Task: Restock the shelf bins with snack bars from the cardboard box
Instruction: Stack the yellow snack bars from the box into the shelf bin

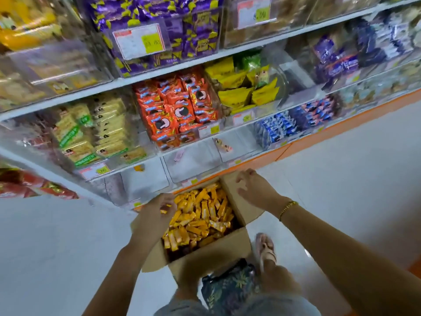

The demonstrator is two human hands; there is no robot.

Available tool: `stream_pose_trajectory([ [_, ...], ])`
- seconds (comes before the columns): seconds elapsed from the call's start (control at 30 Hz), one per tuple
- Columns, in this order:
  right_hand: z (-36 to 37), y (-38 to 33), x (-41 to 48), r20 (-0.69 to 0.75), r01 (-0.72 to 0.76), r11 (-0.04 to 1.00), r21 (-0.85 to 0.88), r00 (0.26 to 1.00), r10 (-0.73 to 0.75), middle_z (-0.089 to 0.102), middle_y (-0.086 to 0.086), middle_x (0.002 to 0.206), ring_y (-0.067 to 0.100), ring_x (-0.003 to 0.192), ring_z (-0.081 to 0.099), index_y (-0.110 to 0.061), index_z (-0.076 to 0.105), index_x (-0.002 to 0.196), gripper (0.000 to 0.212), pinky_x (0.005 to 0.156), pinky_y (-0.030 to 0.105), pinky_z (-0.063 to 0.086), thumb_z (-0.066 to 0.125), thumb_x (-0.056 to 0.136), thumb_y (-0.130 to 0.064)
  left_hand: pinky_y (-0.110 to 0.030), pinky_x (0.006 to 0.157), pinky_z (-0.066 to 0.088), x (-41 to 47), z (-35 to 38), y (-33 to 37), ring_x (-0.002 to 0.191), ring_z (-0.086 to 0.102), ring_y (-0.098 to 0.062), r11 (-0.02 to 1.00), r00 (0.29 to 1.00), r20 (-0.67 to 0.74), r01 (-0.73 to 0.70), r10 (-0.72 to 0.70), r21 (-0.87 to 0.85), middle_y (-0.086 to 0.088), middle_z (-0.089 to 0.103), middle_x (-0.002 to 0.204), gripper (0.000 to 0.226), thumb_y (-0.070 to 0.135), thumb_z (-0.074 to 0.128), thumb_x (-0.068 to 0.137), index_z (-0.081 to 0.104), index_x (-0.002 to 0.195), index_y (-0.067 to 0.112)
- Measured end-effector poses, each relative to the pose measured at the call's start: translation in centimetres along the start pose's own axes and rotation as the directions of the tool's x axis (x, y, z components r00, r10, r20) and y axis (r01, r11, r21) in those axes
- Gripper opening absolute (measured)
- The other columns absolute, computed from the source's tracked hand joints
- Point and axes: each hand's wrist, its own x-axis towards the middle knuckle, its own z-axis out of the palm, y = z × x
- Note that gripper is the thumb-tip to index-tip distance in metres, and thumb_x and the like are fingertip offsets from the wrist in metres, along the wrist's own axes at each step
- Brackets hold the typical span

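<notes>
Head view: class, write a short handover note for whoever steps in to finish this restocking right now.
Left hand: curled round what look like a few snack bars, at the left edge of the cardboard box.
Right hand: open and empty, over the box's right flap.
Box: open on the floor below the shelves, full of orange bars.
Done: little; the clear bottom bin behind the box shows only one orange piece.
Left: move the bars into the bin, probably that one.
</notes>
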Motion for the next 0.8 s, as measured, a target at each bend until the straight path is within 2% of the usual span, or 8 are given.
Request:
stream_pose_trajectory([
  [0.13, 1.9, 4.7, 4.6, 0.217, 0.087, 0.989, -0.117, 0.974, -0.060, 0.049, 0.009, 0.126, 0.025, 0.106, 0.052, -0.014, 0.051, 0.122, 0.030, 0.088, 0.028, 0.038, 0.054, 0.094, -0.022, -0.033, 0.080, 0.054, 1.7, 5.2, -2.3, 0.085, 0.065, -0.004, 0.987, 0.988, -0.068, 0.141, -0.136, 0.083, 0.019, 0.067, 0.089, 0.033, 0.057, 0.049, 0.078, 0.061, 0.102, 0.039],
  [0.23, 4.8, 8.1, 7.3, 0.336, 0.136, 0.975, -0.174, 0.939, -0.071, 0.049, 0.012, 0.126, 0.028, 0.109, 0.053, -0.011, 0.050, 0.124, 0.033, 0.089, 0.032, 0.044, 0.054, 0.093, -0.022, -0.023, 0.071, 0.050, 2.7, 9.5, -3.3, 0.074, 0.062, -0.004, 0.982, 0.977, -0.122, 0.181, -0.174, 0.049, 0.016, 0.064, 0.084, 0.014, 0.035, 0.062, 0.087, 0.065, 0.100, 0.032],
  [0.3, 7.4, 9.9, 9.0, 0.395, 0.160, 0.967, -0.197, 0.916, -0.071, 0.048, 0.013, 0.126, 0.029, 0.111, 0.053, -0.009, 0.048, 0.126, 0.034, 0.090, 0.033, 0.044, 0.054, 0.094, -0.021, -0.023, 0.070, 0.050, 3.5, 12.5, -5.0, 0.079, 0.064, -0.011, 0.974, 0.972, -0.064, 0.225, -0.226, -0.026, 0.011, 0.063, 0.087, 0.016, 0.019, 0.064, 0.088, 0.065, 0.103, 0.023],
  [0.37, 10.3, 11.5, 10.7, 0.435, 0.180, 0.961, -0.211, 0.898, -0.073, 0.048, 0.013, 0.126, 0.029, 0.111, 0.053, -0.009, 0.048, 0.127, 0.034, 0.090, 0.033, 0.044, 0.053, 0.094, -0.018, -0.022, 0.069, 0.050, 4.1, 15.2, -7.6, 0.081, 0.064, -0.014, 0.965, 0.966, -0.011, 0.260, -0.260, -0.026, 0.010, 0.062, 0.086, 0.014, 0.016, 0.063, 0.088, 0.062, 0.101, 0.022],
  [0.5, 16.5, 14.3, 14.4, 0.452, 0.194, 0.960, -0.204, 0.888, -0.083, 0.052, 0.011, 0.122, 0.027, 0.105, 0.054, -0.012, 0.053, 0.121, 0.030, 0.088, 0.036, 0.047, 0.054, 0.091, -0.015, -0.035, 0.080, 0.052, 5.2, 19.7, -14.8, 0.088, 0.064, -0.018, 0.936, 0.934, 0.066, 0.352, -0.352, 0.015, 0.004, 0.066, 0.094, 0.017, 0.019, 0.062, 0.087, 0.065, 0.104, 0.019],
  [0.6, 20.0, 16.0, 17.0, 0.427, 0.164, 0.970, -0.181, 0.901, -0.073, 0.053, 0.012, 0.122, 0.027, 0.108, 0.054, -0.011, 0.057, 0.119, 0.028, 0.088, 0.033, 0.045, 0.056, 0.091, -0.017, -0.033, 0.081, 0.050, 6.6, 22.0, -18.9, 0.091, 0.062, -0.019, 0.910, 0.909, 0.083, 0.399, -0.409, 0.118, -0.002, 0.067, 0.097, 0.013, 0.019, 0.059, 0.089, 0.066, 0.099, 0.015],
  [0.7, 22.2, 18.9, 18.7, 0.418, 0.052, 0.975, -0.214, 0.907, 0.044, 0.048, 0.017, 0.128, 0.030, 0.113, 0.050, -0.008, 0.052, 0.124, 0.035, 0.091, 0.034, 0.043, 0.057, 0.090, -0.017, -0.036, 0.081, 0.049, 8.3, 24.5, -22.7, 0.096, 0.060, -0.024, 0.893, 0.879, 0.211, 0.377, -0.429, 0.245, -0.006, 0.065, 0.099, 0.013, 0.016, 0.054, 0.089, 0.066, 0.093, 0.011],
  [0.8, 24.2, 21.1, 19.9, 0.388, 0.015, 0.970, -0.244, 0.918, 0.084, 0.046, 0.019, 0.131, 0.033, 0.117, 0.046, -0.009, 0.042, 0.134, 0.048, 0.094, 0.036, 0.040, 0.060, 0.090, -0.020, -0.032, 0.087, 0.045, 10.1, 27.2, -25.7, 0.112, 0.055, -0.025, 0.891, 0.873, 0.247, 0.345, -0.420, 0.295, -0.003, 0.058, 0.118, 0.021, 0.018, 0.055, 0.090, 0.062, 0.109, 0.012],
])
